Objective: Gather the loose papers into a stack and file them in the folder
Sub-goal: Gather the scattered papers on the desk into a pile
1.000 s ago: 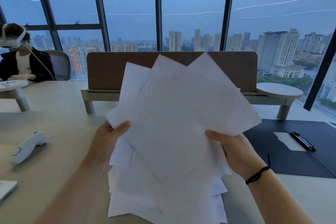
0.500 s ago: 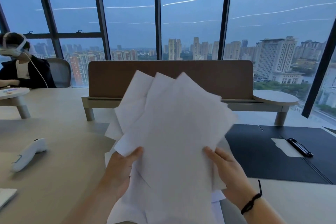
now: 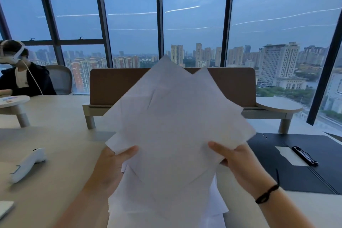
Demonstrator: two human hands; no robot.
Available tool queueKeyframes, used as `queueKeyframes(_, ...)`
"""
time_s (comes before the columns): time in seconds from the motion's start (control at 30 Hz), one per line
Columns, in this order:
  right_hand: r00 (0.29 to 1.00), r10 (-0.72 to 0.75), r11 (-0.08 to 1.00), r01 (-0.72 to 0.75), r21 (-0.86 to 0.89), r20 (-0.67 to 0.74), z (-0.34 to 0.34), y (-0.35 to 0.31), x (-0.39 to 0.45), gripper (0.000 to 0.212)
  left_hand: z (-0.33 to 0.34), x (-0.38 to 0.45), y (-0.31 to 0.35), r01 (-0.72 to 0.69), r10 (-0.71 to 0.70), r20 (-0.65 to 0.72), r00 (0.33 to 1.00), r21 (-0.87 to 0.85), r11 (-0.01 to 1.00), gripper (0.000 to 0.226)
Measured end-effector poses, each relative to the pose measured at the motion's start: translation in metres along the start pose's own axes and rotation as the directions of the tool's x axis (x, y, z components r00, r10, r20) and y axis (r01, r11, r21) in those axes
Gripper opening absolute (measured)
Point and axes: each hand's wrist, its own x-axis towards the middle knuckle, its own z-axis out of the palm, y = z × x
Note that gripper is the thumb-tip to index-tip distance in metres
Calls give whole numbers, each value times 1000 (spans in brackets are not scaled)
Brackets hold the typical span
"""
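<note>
A fanned bunch of white papers (image 3: 175, 126) stands upright in front of me, its corners skewed and pointing up. My left hand (image 3: 112, 164) grips the bunch at its lower left, thumb on the front sheet. My right hand (image 3: 235, 159), with a black band on the wrist, grips the lower right edge. More white sheets (image 3: 216, 207) lie flat on the table below the held ones. The black folder (image 3: 277, 168) lies open on the table at the right, with a white label and a black clip (image 3: 304, 155) inside it.
A white handheld controller (image 3: 27, 164) lies on the beige table (image 3: 55, 144) at the left. A brown divider panel (image 3: 114, 85) on a low stand crosses the table behind the papers. A person wearing a headset (image 3: 20, 72) sits at the far left. A white object's corner (image 3: 5, 209) shows bottom left.
The held papers have risen and spread differently, their top corners now pointing higher. Both hands shifted along the lower edges. The view tilted slightly upward.
</note>
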Motion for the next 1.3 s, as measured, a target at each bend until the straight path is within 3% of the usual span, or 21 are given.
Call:
queueKeyframes(0.1, 992, -118, 992, 119, 32, -39, 3, -27, 14, 83, 3, 8, 23, 3, -8, 58, 998, 81, 997, 77)
queueKeyframes(0.17, 982, -180, 982, 182, 41, -55, 3, -39, 20, 88, 1, 14, 39, -16, 7, 71, 997, 124, 992, 85)
queueKeyframes(0.23, 974, -222, 974, 223, 40, -47, 2, -45, 21, 77, -3, 19, 51, -10, -1, 63, 998, 174, 985, 105)
queueKeyframes(0.3, 970, -238, 968, 241, 72, -39, 0, -41, 18, 52, -6, 18, 59, 26, -41, 91, 995, 162, 986, 114)
queueKeyframes(0.43, 975, -209, 959, 218, 180, -72, -3, -29, 12, 37, -4, 12, 58, 106, -113, 82, 990, 85, 991, 105)
queueKeyframes(0.5, 982, -182, 952, 187, 240, -45, -2, -25, 9, 35, 1, 10, 53, 117, -117, 23, 993, 11, 993, 98)
queueKeyframes(0.67, 998, -61, 960, 68, 271, -32, -2, -9, 2, 32, 24, -4, 30, 108, -108, 11, 994, 6, 994, 50)
queueKeyframes(0.8, 976, 193, 973, -203, 105, 100, -5, 21, -13, 41, 25, -6, 16, 57, -50, -91, 995, 71, 996, 35)
queueKeyframes(0.9, 933, 344, 939, -339, -62, 103, -1, 37, -22, 33, 24, -3, 21, 47, -45, -158, 986, 7, 999, 35)
queueKeyframes(1.07, 987, 152, 958, -161, -238, -55, 1, 26, -17, 13, 25, 3, 43, 37, -60, -207, 977, -111, 993, 35)
queueKeyframes(1.2, 989, -30, 941, -20, -337, -144, -10, 11, -17, 13, 15, 13, 64, -28, -8, -205, 979, -172, 985, 42)
queueKeyframes(1.3, 985, -79, 942, 25, -335, -150, -12, 8, -16, 14, 17, 19, 68, 1, -31, -209, 978, -144, 990, 34)
